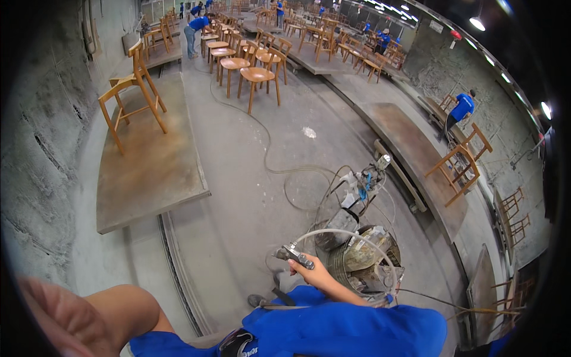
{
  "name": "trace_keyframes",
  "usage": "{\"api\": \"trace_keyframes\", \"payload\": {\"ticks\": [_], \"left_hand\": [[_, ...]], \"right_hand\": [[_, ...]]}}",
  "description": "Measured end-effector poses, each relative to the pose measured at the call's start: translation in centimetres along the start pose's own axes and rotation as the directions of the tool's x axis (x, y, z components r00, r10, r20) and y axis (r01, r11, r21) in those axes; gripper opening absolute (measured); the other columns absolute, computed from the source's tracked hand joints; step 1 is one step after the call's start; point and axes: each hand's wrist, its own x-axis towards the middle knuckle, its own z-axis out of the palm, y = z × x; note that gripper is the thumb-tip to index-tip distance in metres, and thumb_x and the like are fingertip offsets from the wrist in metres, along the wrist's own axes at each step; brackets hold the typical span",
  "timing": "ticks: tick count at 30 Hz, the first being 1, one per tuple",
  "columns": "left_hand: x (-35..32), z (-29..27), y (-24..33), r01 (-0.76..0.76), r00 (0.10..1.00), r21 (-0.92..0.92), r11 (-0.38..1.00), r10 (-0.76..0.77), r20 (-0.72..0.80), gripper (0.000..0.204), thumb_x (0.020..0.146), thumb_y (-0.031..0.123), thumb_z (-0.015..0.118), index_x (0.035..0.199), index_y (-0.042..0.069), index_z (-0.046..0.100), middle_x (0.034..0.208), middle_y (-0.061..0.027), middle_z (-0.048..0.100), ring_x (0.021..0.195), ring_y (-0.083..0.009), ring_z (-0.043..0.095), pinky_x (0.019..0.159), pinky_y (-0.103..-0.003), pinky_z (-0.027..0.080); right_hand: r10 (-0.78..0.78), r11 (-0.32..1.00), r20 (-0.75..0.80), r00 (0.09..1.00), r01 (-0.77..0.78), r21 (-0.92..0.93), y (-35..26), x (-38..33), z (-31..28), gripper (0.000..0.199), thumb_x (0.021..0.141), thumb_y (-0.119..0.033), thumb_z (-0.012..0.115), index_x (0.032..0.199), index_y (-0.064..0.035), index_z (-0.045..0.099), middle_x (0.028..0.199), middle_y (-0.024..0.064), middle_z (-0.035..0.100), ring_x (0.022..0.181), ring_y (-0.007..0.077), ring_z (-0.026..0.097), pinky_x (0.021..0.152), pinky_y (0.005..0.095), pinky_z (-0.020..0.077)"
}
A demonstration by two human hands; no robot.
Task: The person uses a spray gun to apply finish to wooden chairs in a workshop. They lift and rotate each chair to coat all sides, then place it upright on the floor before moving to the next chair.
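Right hand [311,271]: fingers wrapped around spray gun [291,253]; trigger position unclear.
Left hand [66,318]: raised, blurred at close range; grip cannot be told.
Spray gun: off platform's [148,184] near right corner.
Chair [141,70]: upright toward platform's far edge.
Progress: no spray visible; coated and remaining surfaces indistinguishable.

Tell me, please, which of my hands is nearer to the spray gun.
Right. The right hand holds the spray gun; the left hand is well apart from it, close to the camera at the lower left.
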Motion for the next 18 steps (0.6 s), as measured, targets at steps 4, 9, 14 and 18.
{"api": "trace_keyframes", "payload": {"ticks": [4, 9, 14, 18], "left_hand": [[-0.5, -0.2, -3.7, 0.078, 0.996, -0.099, 0.992, -0.073, 0.05, 0.039, 0.095, 0.036, 0.061, 0.126, 0.013, 0.053, 0.121, -0.0095, 0.061, 0.107, -0.0269, 0.058, 0.093, -0.041, 0.046], [0.1, 3.0, -12.1, 0.108, 0.992, -0.253, 0.961, -0.086, 0.097, 0.023, 0.095, 0.033, 0.06, 0.109, 0.015, 0.062, 0.1, -0.0061, 0.067, 0.088, -0.0259, 0.064, 0.077, -0.041, 0.054], [1.2, 5.6, -22.9, 0.258, 0.875, -0.692, 0.675, 0.142, 0.464, 0.019, 0.099, 0.021, 0.055, 0.09, 0.007, 0.065, 0.087, -0.0107, 0.065, 0.077, -0.0252, 0.063, 0.062, -0.034, 0.053], [1.1, 5.2, -29.2, 0.367, 0.714, -0.723, 0.585, 0.322, 0.622, 0.019, 0.099, 0.017, 0.057, 0.089, 0.005, 0.067, 0.094, -0.0165, 0.067, 0.081, -0.0263, 0.067, 0.065, -0.035, 0.055]], "right_hand": [[0.099, 0.994, 0.147, 0.984, -0.091, -0.057, -0.6, 3.2, 0.3, 0.033, 0.096, -0.035, 0.065, 0.091, -0.0026, 0.064, 0.077, 0.0015, 0.063, 0.073, 0.0095, 0.06, 0.07, 0.0271, 0.0497], [0.021, 1.0, 0.257, 0.966, -0.025, 0.013, 0.1, 11.1, 0.8, 0.035, 0.096, -0.037, 0.065, 0.09, -0.0026, 0.064, 0.077, 0.0016, 0.062, 0.072, 0.0104, 0.06, 0.068, 0.0277, 0.0497], [0.025, 0.999, 0.327, 0.945, -0.016, -0.029, -2.0, 20.8, -1.7, 0.035, 0.094, -0.038, 0.068, 0.091, -0.0032, 0.064, 0.077, 0.0018, 0.062, 0.072, 0.0107, 0.059, 0.067, 0.0269, 0.0489], [0.048, 0.999, 0.242, 0.969, -0.043, -0.026, -5.7, 27.3, -6.8, 0.035, 0.093, -0.037, 0.069, 0.094, -0.0017, 0.065, 0.075, 0.003, 0.065, 0.072, 0.0117, 0.062, 0.067, 0.0266, 0.0488]]}}
